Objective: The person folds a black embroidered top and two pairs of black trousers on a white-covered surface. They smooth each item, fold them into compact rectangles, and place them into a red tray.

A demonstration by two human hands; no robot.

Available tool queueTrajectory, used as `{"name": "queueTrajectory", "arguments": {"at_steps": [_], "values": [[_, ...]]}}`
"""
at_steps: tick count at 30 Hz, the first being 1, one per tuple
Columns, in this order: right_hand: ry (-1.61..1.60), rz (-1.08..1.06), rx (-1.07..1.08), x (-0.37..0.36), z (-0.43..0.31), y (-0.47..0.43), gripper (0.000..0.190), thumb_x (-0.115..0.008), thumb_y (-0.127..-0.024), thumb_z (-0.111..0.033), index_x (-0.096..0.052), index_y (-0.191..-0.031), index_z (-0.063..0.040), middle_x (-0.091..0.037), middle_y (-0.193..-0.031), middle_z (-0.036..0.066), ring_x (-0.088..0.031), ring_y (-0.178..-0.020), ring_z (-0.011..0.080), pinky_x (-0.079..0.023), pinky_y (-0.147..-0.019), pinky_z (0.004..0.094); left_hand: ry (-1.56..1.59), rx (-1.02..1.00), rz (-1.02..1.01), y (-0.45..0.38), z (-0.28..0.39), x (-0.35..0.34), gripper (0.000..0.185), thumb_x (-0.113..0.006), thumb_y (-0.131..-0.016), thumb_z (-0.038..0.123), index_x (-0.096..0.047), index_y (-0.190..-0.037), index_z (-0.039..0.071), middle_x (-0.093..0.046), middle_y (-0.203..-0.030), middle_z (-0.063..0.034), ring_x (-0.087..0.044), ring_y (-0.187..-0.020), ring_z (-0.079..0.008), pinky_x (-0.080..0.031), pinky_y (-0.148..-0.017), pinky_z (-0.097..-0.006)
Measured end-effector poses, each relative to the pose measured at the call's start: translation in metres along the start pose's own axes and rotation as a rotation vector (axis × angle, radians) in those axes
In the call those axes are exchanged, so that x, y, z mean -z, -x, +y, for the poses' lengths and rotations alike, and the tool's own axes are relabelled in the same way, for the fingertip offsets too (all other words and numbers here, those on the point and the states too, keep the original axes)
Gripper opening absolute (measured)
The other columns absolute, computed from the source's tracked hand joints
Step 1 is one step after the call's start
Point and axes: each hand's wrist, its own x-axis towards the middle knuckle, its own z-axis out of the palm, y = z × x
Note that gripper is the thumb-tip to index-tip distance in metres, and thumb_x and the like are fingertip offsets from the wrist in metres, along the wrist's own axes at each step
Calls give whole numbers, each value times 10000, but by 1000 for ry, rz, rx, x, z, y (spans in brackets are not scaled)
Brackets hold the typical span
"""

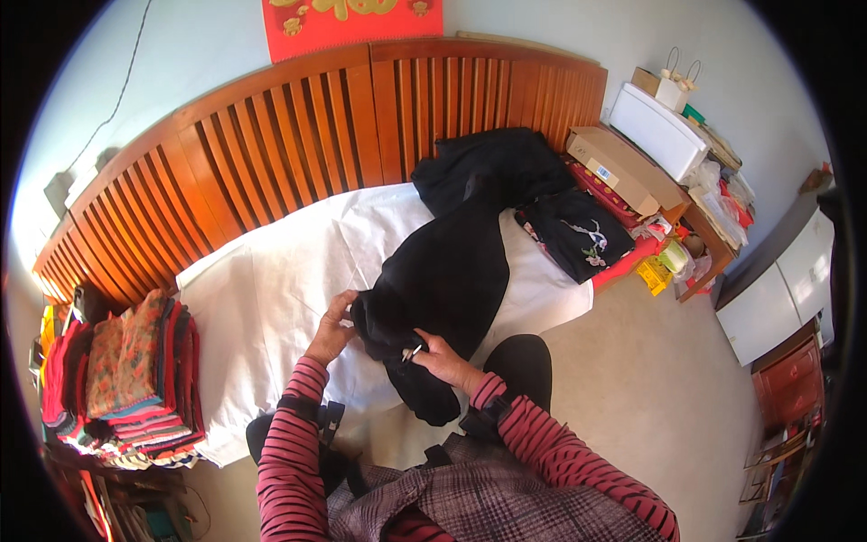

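A black cloth garment [447,278] stretches across the white sheet [284,264] from the headboard side towards me, and its near end hangs over the sheet's front edge. My left hand [336,330] has its fingers at the left edge of that near end, gripping the fabric. On the other side, my right hand [443,359] pinches the bunched cloth between thumb and fingers. A small shiny piece shows at its fingers; I cannot tell what it is. Behind lies another dark heap of cloth [501,159]. To its right rests a folded black garment [576,234] with a bird and flower design.
A tall stack of folded clothes [135,379] stands on the left. The slatted wooden headboard [291,142] runs along the wall. At right are a cardboard box [623,169], a white case [657,129], a yellow plastic basket [654,274] and white cabinets [779,291].
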Motion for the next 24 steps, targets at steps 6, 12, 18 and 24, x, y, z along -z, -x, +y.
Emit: {"name": "queueTrajectory", "arguments": {"at_steps": [6,12,18,24], "values": [[214,-58,26,1,-4,15,783,-804,-782,-198,-426,-1428,34,-626,-1256,121,-576,-1179,233,-422,-1052,328,-337,-275,13,7,5,-3,464,-757,-691,-49,-631,-1116,85,-605,-1069,-93,-623,-1002,-295,-503,-902,-347],[507,-188,21,1,-1,22,835,-709,-757,-114,-327,-1482,45,-549,-1347,292,-561,-1259,369,-431,-1073,348,-523,-115,15,52,14,2,296,-742,-750,126,-671,-1036,89,-606,-955,-146,-633,-927,-381,-519,-810,-428],[1055,-191,138,-6,-20,34,576,-618,-814,-76,-446,-1357,15,-632,-1186,249,-613,-1131,413,-514,-943,458,-692,-32,-1,100,53,26,187,-779,-752,198,-691,-896,117,-627,-872,-96,-641,-901,-347,-519,-787,-429],[1443,-171,414,15,-107,17,308,-644,-784,-104,-540,-1064,-31,-629,-977,137,-648,-941,351,-536,-752,491,-745,-301,95,103,115,56,260,-809,-625,58,-666,-841,50,-603,-798,-128,-586,-878,-354,-492,-784,-419]]}}
